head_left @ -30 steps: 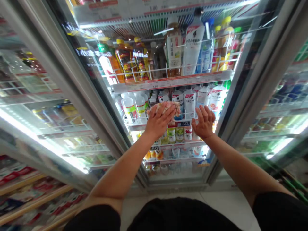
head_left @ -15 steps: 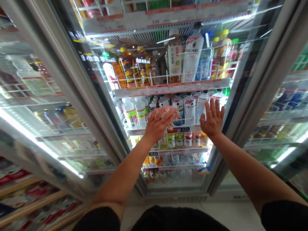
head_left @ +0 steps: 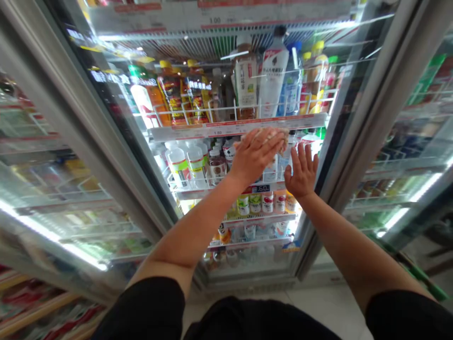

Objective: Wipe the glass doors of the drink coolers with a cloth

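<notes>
My left hand (head_left: 255, 153) presses a crumpled pinkish cloth (head_left: 274, 135) flat against the glass door (head_left: 311, 85) of a drinks fridge, at the height of a price rail. Its fingers lie over the cloth. My right hand (head_left: 301, 172) is spread open and rests flat on the same glass, just right of and below the left hand. Behind the glass stand white bottles (head_left: 179, 166) with green labels and tall bottles (head_left: 273, 78) on the shelf above.
The fridge's metal frame (head_left: 368, 127) runs up on the right, and a second frame post (head_left: 88, 127) rises on the left. More glass-fronted fridges stand to both sides. Small cups (head_left: 264, 203) fill the lower shelves. Pale floor tiles (head_left: 318, 307) lie below.
My left hand has slid the cloth up and to the right across the glass. My right hand has shifted slightly left and stays flat on the door.
</notes>
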A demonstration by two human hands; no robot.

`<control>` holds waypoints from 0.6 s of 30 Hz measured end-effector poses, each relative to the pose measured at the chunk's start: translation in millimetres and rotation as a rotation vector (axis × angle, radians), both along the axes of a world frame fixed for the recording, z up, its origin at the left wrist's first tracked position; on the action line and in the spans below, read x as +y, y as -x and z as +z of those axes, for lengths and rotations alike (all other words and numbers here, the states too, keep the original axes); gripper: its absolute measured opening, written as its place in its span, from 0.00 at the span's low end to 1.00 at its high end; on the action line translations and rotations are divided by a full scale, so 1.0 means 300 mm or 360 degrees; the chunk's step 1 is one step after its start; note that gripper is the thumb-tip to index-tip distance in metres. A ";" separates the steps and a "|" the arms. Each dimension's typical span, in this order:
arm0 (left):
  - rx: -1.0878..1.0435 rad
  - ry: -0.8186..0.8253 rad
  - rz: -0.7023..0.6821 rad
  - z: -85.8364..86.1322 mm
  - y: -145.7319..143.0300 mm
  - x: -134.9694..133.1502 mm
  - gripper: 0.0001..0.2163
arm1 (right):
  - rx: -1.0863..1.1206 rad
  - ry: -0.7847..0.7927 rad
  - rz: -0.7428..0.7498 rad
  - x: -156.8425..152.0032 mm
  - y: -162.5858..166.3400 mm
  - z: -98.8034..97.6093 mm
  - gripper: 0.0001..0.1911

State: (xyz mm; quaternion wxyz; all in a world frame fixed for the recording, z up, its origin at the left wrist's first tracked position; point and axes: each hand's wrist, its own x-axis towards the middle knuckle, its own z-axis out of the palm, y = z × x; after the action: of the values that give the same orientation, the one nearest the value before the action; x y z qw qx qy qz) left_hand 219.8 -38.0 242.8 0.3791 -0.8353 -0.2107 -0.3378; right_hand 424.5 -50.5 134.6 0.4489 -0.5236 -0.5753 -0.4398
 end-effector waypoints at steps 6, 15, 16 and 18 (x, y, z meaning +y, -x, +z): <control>-0.0616 0.0002 0.0096 0.171 0.048 0.024 0.26 | -0.0036 -0.0055 0.0020 0.003 -0.003 -0.005 0.33; -0.0118 0.0010 0.0006 -0.076 0.001 -0.014 0.25 | -0.0070 -0.0099 -0.0013 -0.002 -0.001 0.001 0.33; -0.0229 0.0020 0.0023 -0.025 0.036 0.001 0.25 | -0.0043 -0.0060 -0.0022 -0.002 -0.001 0.001 0.33; -0.0542 0.0028 0.0042 0.099 0.121 0.041 0.24 | 0.0007 0.0017 -0.0022 -0.003 -0.001 0.000 0.32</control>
State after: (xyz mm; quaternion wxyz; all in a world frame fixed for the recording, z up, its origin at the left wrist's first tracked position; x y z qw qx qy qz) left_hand 183.5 -25.8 272.4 0.3349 -0.7665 -0.2857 -0.4677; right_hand 424.9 -51.4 134.8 0.4442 -0.5309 -0.5731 -0.4387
